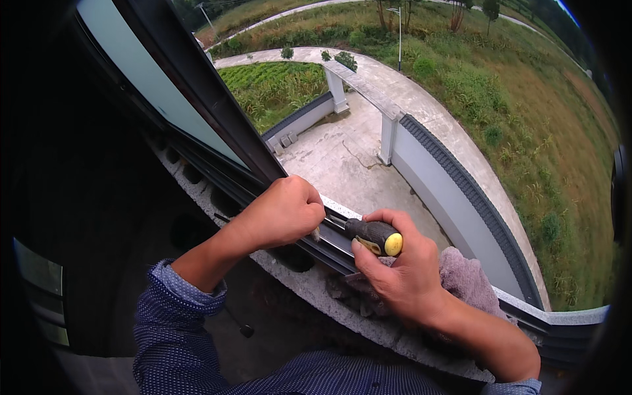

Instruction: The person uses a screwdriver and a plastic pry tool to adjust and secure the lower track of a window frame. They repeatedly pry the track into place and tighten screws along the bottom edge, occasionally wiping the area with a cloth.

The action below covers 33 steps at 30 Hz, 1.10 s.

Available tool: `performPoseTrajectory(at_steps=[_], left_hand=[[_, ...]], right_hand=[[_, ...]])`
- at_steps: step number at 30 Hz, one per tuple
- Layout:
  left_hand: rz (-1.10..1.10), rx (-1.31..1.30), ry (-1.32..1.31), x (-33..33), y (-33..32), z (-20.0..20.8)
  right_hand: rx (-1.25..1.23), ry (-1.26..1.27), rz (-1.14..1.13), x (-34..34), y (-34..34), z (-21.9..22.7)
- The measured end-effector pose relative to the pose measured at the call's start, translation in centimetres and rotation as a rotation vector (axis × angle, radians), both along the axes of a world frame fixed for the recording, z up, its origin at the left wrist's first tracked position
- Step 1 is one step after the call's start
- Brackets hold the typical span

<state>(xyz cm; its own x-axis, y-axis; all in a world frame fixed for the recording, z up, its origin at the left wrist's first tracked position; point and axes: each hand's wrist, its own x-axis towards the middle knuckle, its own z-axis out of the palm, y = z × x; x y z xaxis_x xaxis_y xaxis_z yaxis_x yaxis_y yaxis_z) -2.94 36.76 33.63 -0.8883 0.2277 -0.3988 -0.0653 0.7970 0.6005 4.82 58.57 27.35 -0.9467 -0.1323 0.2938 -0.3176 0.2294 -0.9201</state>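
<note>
My right hand [411, 270] is closed around a screwdriver [375, 236] with a black handle and a yellow end. Its metal shaft points left along the dark window track [332, 253], toward my other hand. My left hand [283, 209] is a fist over the same track, at the foot of the dark upright window frame [217, 99]. A small pale tip pokes out beneath its fingers, but what it belongs to is hidden. A greyish-purple cloth [467, 276] lies bunched on the sill, behind and beside my right wrist.
The speckled stone sill [296, 286] runs diagonally under the track. A pale glass pane [164, 72] stands at the upper left. Outside and below lie a concrete yard [336, 155], a white wall with a dark tiled top [461, 191] and grass. The room's interior is dark.
</note>
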Motion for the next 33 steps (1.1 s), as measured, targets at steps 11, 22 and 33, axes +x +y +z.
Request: performPoseTrajectory(at_steps=[11,22,33], left_hand=[[0.195,0.565,0.079,2.3,-0.9,-3.7],[0.044,0.142,0.563,3.6,-0.6,-6.8],[0.27,0.22,0.644,3.1,0.7,-7.6]], right_hand=[[-0.112,-0.163,-0.066,0.0,0.6,0.3],[-0.098,-0.132,-0.065,0.2,0.7,0.2],[-0.134,-0.17,-0.084,0.5,1.1,-0.1]])
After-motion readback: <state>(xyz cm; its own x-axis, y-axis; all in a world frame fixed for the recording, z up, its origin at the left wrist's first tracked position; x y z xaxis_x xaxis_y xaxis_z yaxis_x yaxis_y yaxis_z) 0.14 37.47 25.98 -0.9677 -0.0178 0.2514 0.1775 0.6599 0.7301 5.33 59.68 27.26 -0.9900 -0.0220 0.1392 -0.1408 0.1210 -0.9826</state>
